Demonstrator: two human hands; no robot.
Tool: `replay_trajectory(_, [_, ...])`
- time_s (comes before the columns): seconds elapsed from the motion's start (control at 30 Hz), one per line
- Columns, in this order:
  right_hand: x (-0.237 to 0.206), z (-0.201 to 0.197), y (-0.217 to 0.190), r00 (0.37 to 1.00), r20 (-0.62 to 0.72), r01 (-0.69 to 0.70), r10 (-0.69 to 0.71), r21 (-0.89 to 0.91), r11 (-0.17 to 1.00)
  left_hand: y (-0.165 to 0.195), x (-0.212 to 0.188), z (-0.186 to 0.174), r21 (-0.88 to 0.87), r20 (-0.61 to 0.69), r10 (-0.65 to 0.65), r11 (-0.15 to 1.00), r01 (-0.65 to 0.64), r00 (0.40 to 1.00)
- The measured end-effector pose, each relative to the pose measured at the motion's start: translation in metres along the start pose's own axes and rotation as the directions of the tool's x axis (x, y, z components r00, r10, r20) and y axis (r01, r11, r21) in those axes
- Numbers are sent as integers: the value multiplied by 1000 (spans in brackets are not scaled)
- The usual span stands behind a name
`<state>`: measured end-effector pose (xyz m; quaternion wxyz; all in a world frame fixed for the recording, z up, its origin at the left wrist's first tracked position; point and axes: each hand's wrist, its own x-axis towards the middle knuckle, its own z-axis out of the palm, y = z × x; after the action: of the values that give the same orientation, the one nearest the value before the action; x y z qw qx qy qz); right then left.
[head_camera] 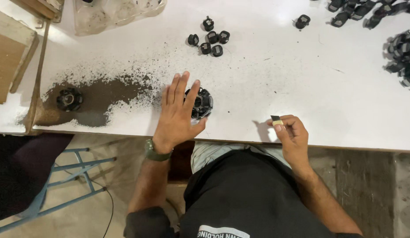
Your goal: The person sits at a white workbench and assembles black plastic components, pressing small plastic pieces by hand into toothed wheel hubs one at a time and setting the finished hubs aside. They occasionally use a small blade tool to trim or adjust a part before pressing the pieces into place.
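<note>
I look down on a white table (266, 83) above a bare concrete floor. At the far left lies a brown cardboard piece (6, 61), and at the top edge a clear plastic tray (112, 13). Beside them a dark powder spill (99, 94) spreads over the table, with a black round part (69, 98) sitting in it. My left hand (178, 112), with a green watch (155, 152) on the wrist, lies flat with fingers spread, released, resting against a black ring-shaped part (200, 103) near the table's front edge. Beyond it sits a cluster of small black pieces (210, 39). My right hand (291, 132) pinches a small black-and-tan block (276, 120) between thumb and fingers. More black parts (401, 53) pile at the far right.
</note>
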<state>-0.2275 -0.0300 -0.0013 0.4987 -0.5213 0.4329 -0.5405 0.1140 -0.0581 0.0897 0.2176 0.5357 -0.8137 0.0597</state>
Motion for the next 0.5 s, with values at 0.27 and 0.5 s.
replay_trajectory(0.27, [2, 4, 0, 992, -125, -7, 6, -2, 1000, -10, 31, -5, -341, 216, 5, 938, 71, 976])
replay_trajectory(0.5, [-5, -8, 4, 985, -144, 98, -90, 47, 994, 7, 23, 17, -109, 69, -4, 994, 11, 998])
